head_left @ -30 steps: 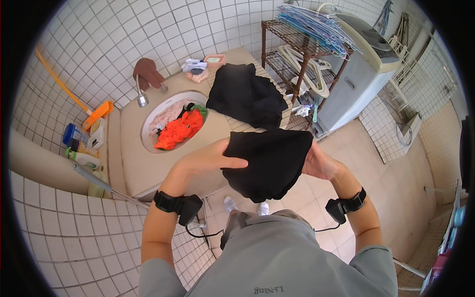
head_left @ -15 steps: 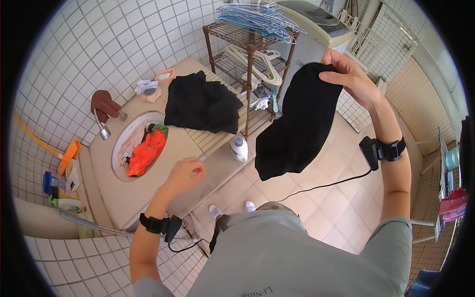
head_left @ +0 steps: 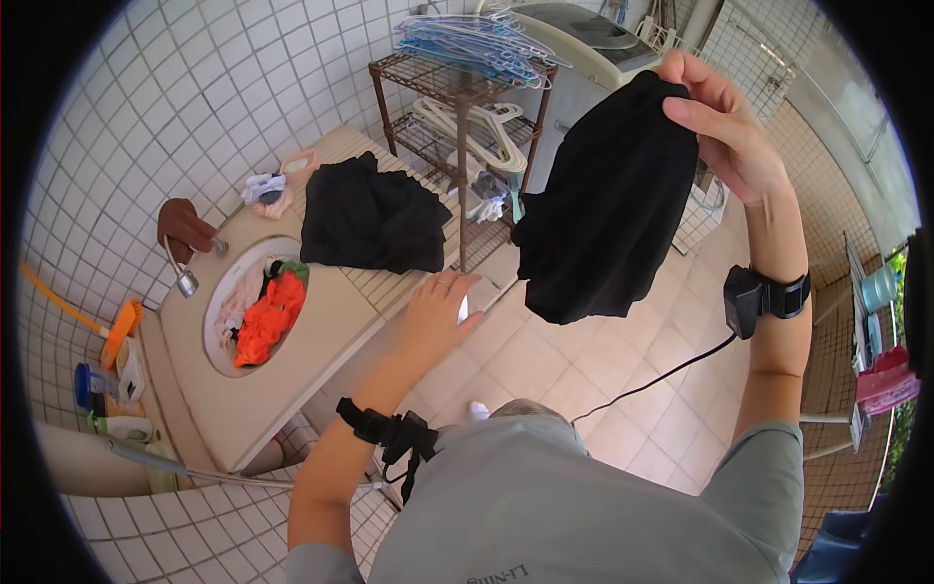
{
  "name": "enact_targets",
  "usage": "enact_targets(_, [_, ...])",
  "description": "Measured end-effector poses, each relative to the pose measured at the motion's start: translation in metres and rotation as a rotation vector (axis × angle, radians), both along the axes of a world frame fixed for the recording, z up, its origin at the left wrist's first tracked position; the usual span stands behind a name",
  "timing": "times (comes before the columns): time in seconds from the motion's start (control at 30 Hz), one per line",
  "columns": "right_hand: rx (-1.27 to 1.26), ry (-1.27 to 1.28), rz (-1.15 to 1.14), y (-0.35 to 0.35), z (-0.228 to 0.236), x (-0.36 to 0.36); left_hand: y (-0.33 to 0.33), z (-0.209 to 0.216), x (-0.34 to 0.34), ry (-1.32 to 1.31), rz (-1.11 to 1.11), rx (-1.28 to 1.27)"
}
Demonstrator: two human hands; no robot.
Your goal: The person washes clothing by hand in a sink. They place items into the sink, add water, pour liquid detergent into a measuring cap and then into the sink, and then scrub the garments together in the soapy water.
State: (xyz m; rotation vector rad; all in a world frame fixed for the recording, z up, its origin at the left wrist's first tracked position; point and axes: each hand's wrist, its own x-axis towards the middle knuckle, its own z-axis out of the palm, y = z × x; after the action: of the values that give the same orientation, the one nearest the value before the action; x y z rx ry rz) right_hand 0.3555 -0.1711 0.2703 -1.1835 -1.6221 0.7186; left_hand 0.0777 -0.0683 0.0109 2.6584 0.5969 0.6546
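Currently, limp black fabric garment (head_left: 608, 214) hung over pale tiled floor (head_left: 574, 375), right side, only top edge pinched by right hand (head_left: 730, 136); left hand (head_left: 436, 316) unclenched, apart; garment may be dropped if pinch slips

right arm (head_left: 776, 360) stretched forward on its own side, right wrist (head_left: 771, 190) turned inward, right hand (head_left: 730, 131) pinching with thumb against fingers, left arm (head_left: 331, 477) bent at elbow, left hand (head_left: 438, 313) nearer to body, its thumb apart from fingers

two bare hands (head_left: 443, 313), two large black cloths (head_left: 608, 209), one oval basin (head_left: 210, 336), one wire rack (head_left: 462, 185), one washing machine (head_left: 574, 49)
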Motion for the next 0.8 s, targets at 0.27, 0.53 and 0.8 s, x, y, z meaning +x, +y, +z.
enact_targets(0.27, [-0.024, 0.282, 0.190, -0.026, 0.002, 0.025, -0.007, -0.034, 0.049, -0.227, -0.003, -0.137])
enact_targets(0.53, [-0.015, -0.056, -0.523, -0.077, -0.029, 0.106, 0.018, -0.024, -0.018, 0.110, 0.011, -0.168])
enact_targets(0.8, [0.099, -0.555, -0.796, -0.071, -0.115, 0.150, 0.033, 0.044, -0.037, 0.028, -0.079, 0.145])
